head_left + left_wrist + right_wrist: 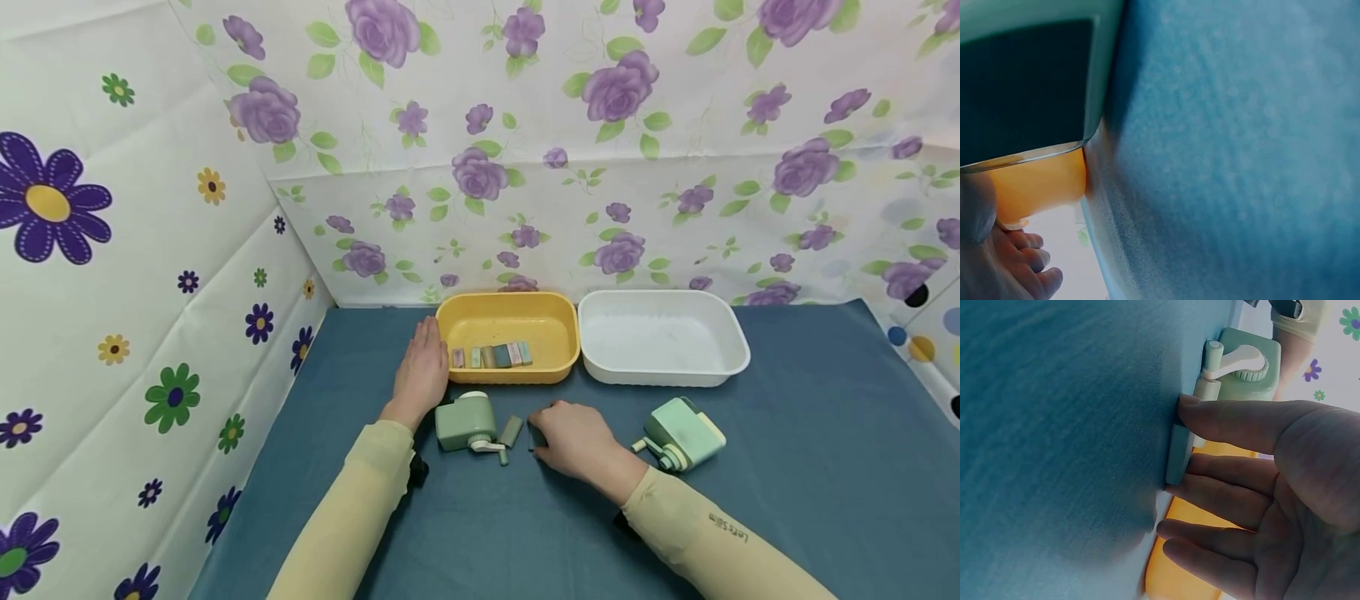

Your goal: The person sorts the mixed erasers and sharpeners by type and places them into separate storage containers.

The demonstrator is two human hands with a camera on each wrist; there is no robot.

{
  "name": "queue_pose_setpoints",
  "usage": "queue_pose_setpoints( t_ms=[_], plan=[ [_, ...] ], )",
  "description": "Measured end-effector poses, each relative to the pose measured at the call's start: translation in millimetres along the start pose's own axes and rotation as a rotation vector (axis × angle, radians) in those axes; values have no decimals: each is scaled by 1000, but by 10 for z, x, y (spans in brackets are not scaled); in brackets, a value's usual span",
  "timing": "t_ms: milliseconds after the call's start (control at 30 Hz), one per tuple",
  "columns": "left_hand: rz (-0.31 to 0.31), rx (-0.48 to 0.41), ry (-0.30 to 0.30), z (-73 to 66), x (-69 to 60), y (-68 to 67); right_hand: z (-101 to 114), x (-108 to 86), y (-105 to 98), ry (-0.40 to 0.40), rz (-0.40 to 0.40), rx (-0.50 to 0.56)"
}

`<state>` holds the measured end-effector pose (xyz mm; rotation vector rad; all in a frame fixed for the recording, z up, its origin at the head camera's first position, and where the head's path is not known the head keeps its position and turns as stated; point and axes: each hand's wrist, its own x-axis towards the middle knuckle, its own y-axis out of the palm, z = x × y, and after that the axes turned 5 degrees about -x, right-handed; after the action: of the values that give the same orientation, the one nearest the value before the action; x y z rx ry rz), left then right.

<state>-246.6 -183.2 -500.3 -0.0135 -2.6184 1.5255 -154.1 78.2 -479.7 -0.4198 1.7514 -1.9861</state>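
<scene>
1. I judge the work well along: a row of small blocks (502, 356) lies in the yellow tray (510, 322), while two others are left outside on the worktop (480, 533).
2. My right hand's (579, 437) fingers pinch the blue block (1179, 453) between thumb and fingertips, down on the worktop, nearer me than the trays.
3. Its long axis seems to run away from me, lying flat.
4. The olive block (511, 432) lies slantwise beside the left green sharpener (459, 425), far end rightward.
5. My left hand's (422, 371) fingers lie extended against the yellow tray's left end.
</scene>
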Motion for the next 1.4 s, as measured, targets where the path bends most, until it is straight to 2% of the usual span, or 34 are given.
queue_pose_setpoints(
  t_ms=[300, 567, 900, 1267, 1400],
  plan=[
    [10, 14, -11, -7, 11, -5, -6, -5, 11, -6, -15, -12],
    [5, 13, 2, 7, 15, -23, -45, -22, 23, -53, -55, -23],
    [18, 20, -15, 5, 16, -33, -131, 5, -91, -82, -68, -7],
    [18, 23, 1, 15, 12, -19, -139, -34, -127, -133, -186, 76],
    [22, 22, 0, 12, 15, -11, -133, -42, -156, -145, -252, 93]
  ],
)
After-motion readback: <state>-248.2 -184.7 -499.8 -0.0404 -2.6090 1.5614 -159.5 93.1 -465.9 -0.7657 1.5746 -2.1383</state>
